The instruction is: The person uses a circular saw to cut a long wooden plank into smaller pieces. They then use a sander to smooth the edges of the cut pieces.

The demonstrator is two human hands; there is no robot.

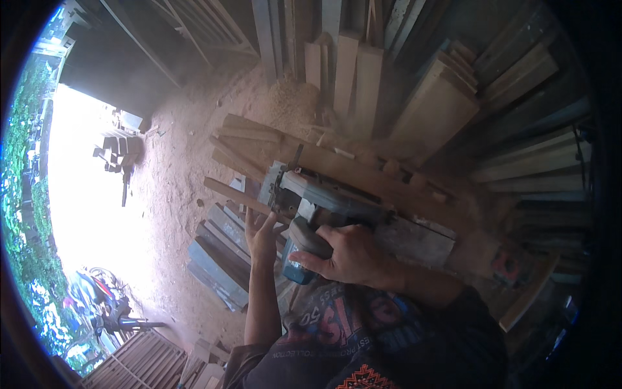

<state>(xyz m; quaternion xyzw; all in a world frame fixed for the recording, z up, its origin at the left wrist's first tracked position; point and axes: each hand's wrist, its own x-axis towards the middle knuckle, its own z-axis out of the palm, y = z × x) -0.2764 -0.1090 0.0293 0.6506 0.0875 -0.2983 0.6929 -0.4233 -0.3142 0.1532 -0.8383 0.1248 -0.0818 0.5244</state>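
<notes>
Dusty floor (184, 142) past worktop's (311, 155) left end | stacked boards (217, 253) off near edge | wood strip (230, 191), half-open left hand (261, 241) touching, hold unclear | power tool (330, 198) near left end, right hand (356, 254) closed round it | upright planks (368, 84) beyond far edge

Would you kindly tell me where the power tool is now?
In the head view, the power tool is near the middle, held in the right hand; the left hand is just to its left, at a narrow wooden strip.
</notes>
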